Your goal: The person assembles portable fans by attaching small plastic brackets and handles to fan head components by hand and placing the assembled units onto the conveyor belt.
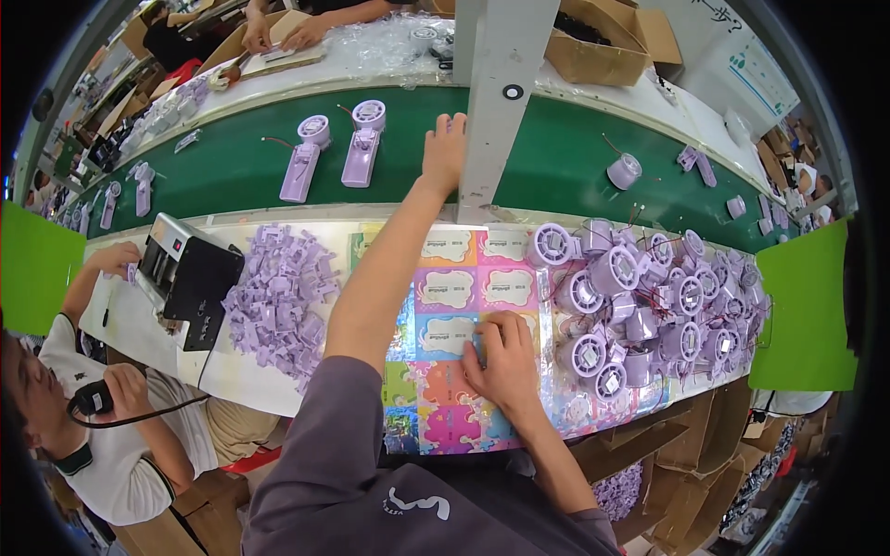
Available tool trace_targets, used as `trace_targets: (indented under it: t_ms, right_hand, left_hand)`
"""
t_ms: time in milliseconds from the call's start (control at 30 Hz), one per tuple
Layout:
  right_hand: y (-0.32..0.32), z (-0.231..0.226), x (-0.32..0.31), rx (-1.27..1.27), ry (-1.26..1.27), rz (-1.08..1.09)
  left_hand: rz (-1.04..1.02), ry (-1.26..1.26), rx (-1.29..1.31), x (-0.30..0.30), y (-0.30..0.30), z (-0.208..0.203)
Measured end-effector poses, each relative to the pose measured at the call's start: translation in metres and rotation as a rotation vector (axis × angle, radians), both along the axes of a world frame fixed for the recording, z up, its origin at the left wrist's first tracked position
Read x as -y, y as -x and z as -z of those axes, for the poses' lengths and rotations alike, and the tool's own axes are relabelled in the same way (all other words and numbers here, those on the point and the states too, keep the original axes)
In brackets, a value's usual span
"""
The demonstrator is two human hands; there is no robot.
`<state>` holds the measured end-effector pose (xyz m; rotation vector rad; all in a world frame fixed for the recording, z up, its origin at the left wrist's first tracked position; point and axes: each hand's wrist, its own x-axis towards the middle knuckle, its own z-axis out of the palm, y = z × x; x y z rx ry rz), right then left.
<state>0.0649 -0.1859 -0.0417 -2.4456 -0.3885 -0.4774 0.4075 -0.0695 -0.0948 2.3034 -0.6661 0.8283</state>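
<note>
My left hand (445, 153) reaches out over the green conveyor belt (236, 167) beside a grey metal post, which hides part of it. Its visible fingers are stretched out, with nothing seen in them. To its left on the belt lie two pale purple fan assemblies, one nearer the hand (360, 159) and another (299, 172) farther left, each a round fan head on a flat handle. My right hand (505, 363) rests on a colourful printed sheet (450, 422), fingers loosely bent and thumb apart, holding nothing visible. Right of it are heaped purple fan heads (586, 354) with thin wires.
A pile of small purple plastic parts (278, 296) lies left of the sheet, next to a black machine (209, 287). The metal post (505, 102) rises at the belt. A co-worker (120, 417) sits at the left. Cardboard boxes (705, 445) stand below the table at right.
</note>
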Motion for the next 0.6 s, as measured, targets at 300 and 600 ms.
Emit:
trace_targets:
  t_ms: [300, 600]
  right_hand:
    - [0.005, 0.002, 0.0, 0.048, 0.009, 0.002]
    - [-0.001, 0.016, 0.018, -0.146, -0.287, 0.079]
  left_hand:
    - [-0.227, 0.085, -0.158, -0.057, 0.09, -0.063]
    - [-0.079, 0.178, -0.054, -0.085, 0.312, -0.064]
